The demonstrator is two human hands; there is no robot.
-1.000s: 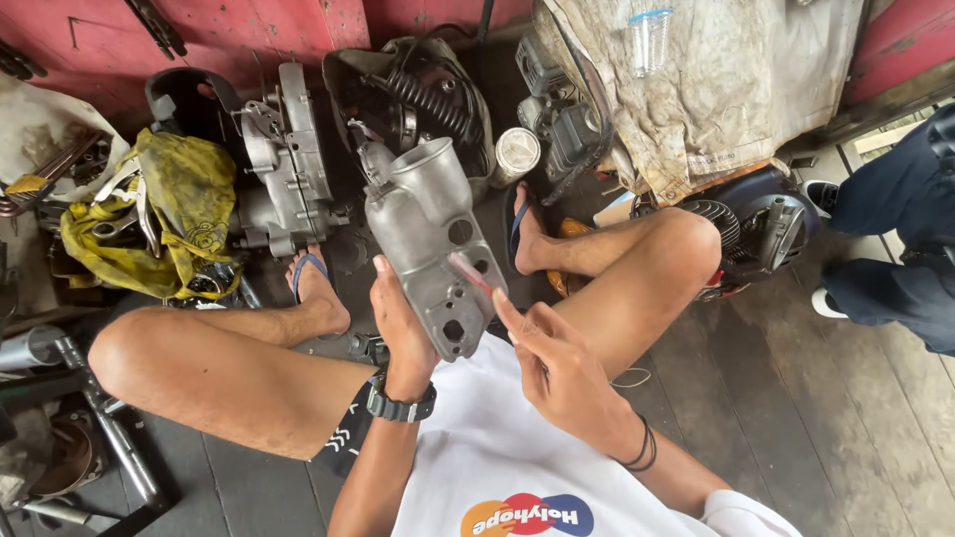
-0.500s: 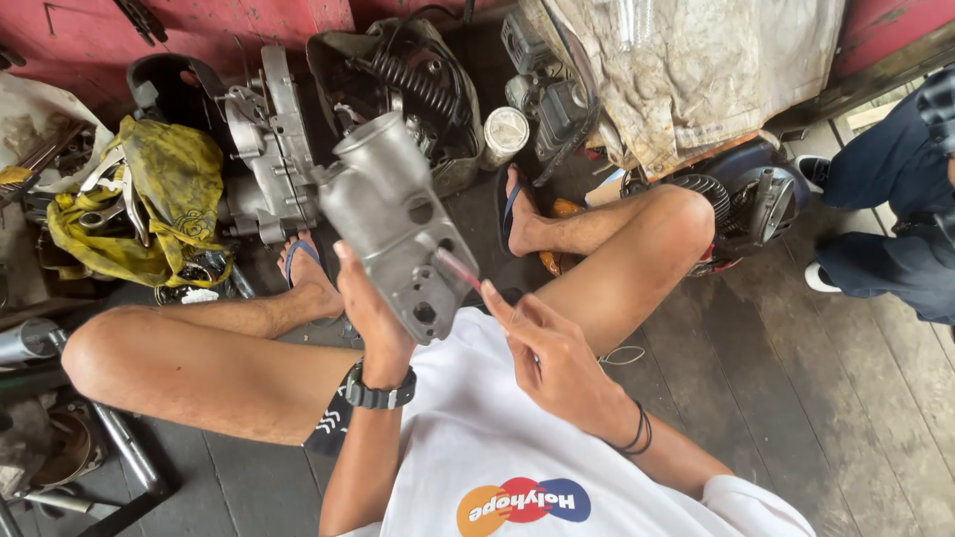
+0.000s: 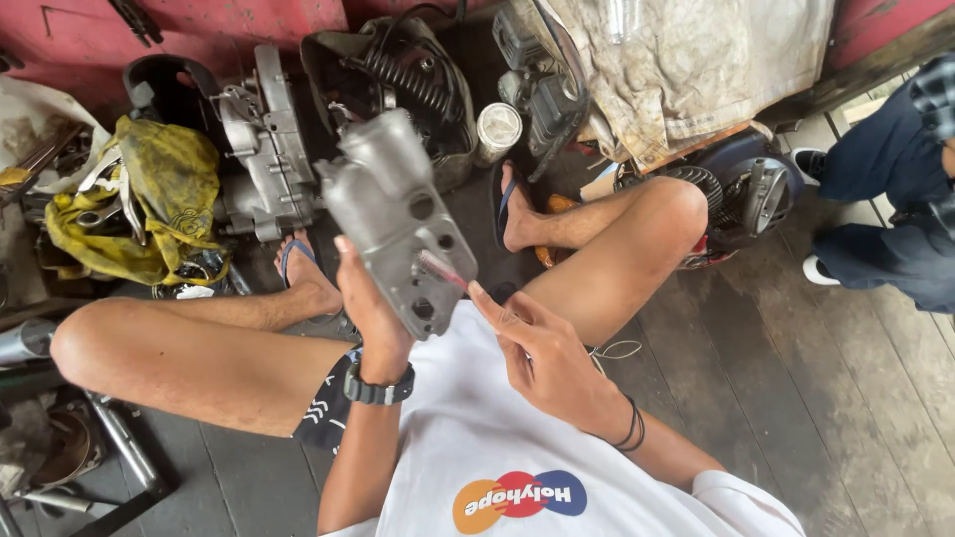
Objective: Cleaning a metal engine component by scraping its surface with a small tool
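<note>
Dark wooden plank floor (image 3: 796,398). On it: engine casing (image 3: 264,149) beside yellow rag (image 3: 169,199) with wrenches, metal can (image 3: 495,129), dirty cloth-covered heap (image 3: 686,70), metal tubes (image 3: 109,447) lower left.

A grey metal engine casing (image 3: 396,221) is held up by the left hand (image 3: 366,308). A thin pink tool (image 3: 445,270) is pressed against it by the right hand (image 3: 537,348), above the wooden floor (image 3: 796,398).
</note>
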